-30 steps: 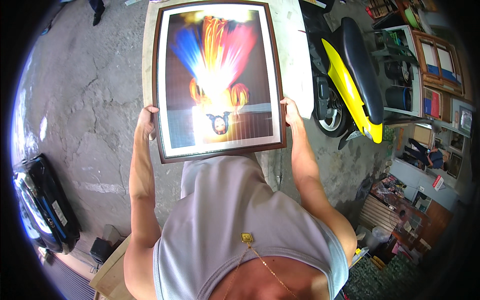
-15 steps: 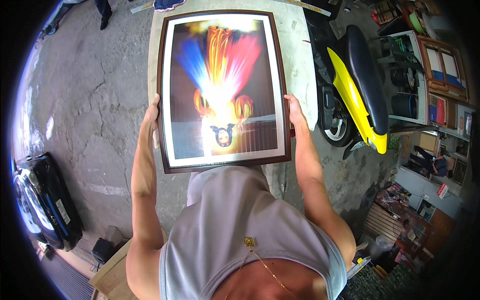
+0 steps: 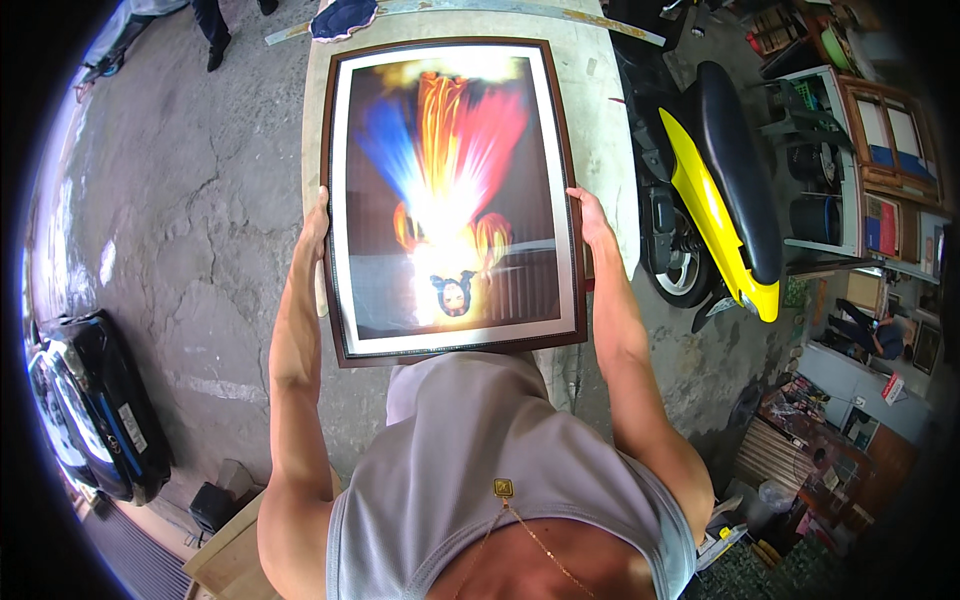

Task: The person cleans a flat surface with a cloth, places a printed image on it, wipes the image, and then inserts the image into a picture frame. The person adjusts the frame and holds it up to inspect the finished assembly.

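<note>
A large framed picture (image 3: 450, 200) with a dark brown frame and glossy glass lies between my hands, over the pale worktable (image 3: 605, 140). It shows a figure upside down to me, with blue, orange and red rays, and bright light glares off the glass. My left hand (image 3: 317, 225) grips the left side of the frame, and my right hand (image 3: 590, 212) grips the right side. Fingers of both hands are partly hidden beneath the frame. The frame's near edge is close to my grey sleeveless top. Whether the picture rests on the table I cannot tell.
Past the picture lie a dark blue cloth (image 3: 343, 18) and a long metal strip (image 3: 530, 12). A yellow-and-black motorcycle (image 3: 715, 200) stands right of the table, beside cluttered shelves (image 3: 850, 160). At left is a black car (image 3: 100, 410). A person's leg (image 3: 212, 30) shows at the far left.
The whole view has shifted slightly, so the picture and surroundings sit lower. More of the cloth and metal strip shows past the frame. Both hands keep their hold.
</note>
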The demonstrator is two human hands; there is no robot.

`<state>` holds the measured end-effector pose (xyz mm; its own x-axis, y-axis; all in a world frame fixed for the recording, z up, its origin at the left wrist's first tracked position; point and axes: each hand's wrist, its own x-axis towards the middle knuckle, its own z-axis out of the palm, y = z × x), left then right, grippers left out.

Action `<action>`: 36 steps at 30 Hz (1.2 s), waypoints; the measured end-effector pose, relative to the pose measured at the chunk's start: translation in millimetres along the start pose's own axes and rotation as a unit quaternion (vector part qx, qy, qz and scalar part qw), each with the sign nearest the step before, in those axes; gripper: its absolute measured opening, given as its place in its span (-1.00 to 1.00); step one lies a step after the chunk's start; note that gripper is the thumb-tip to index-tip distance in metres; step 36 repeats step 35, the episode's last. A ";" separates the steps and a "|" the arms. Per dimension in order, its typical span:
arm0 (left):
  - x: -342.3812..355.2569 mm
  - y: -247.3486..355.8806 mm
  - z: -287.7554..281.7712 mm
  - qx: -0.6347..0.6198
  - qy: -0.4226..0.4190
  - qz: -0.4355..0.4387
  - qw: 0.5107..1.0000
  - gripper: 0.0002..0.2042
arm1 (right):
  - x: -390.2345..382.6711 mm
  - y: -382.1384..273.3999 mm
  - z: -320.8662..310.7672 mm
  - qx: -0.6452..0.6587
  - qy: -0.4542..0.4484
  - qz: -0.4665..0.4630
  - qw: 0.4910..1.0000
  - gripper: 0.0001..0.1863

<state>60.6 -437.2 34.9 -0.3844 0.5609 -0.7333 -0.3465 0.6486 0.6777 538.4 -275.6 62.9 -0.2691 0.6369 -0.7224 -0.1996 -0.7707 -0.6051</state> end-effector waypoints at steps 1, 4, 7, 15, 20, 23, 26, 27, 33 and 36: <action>-1.4 4.7 0.5 -0.016 -0.023 -0.016 0.999 -0.40 | 5.0 -3.2 -2.1 0.003 -0.014 0.012 1.000 -0.72; -5.3 19.4 -1.0 -0.055 -0.075 -0.050 0.994 -0.49 | 16.1 -9.5 -5.9 -0.020 -0.068 0.036 0.997 -0.55; 2.7 16.8 -3.5 -0.089 -0.088 -0.044 0.991 -0.57 | 28.2 -9.2 -2.6 -0.031 -0.023 0.012 0.999 -0.55; 24.0 35.4 2.7 -0.094 -0.012 -0.049 0.994 -0.70 | 37.8 -16.8 -1.7 -0.019 -0.020 0.020 0.999 -0.63; 42.9 27.5 14.6 -0.049 0.015 0.040 0.998 -0.52 | 54.4 -8.3 -4.1 -0.013 0.010 0.005 1.000 -0.70; 50.9 24.9 3.4 -0.018 0.060 0.081 0.995 -0.37 | 47.5 -5.0 5.5 -0.055 0.017 -0.057 0.997 -0.65; 30.6 45.0 13.9 0.068 0.089 0.057 0.992 -0.26 | 18.7 -5.6 5.3 -0.005 -0.020 -0.116 0.993 -0.61; 29.3 39.1 45.0 0.106 0.074 0.013 0.992 -0.22 | 10.6 1.3 -26.7 0.008 0.022 -0.100 0.995 -0.61; -66.9 98.5 15.5 0.005 -0.060 0.087 0.994 -0.38 | -55.1 -29.2 13.5 -0.055 0.006 -0.197 0.979 -0.68; -77.8 112.7 9.5 0.025 -0.073 0.108 0.991 -0.43 | -83.1 -40.6 6.3 -0.080 -0.010 -0.221 0.972 -0.71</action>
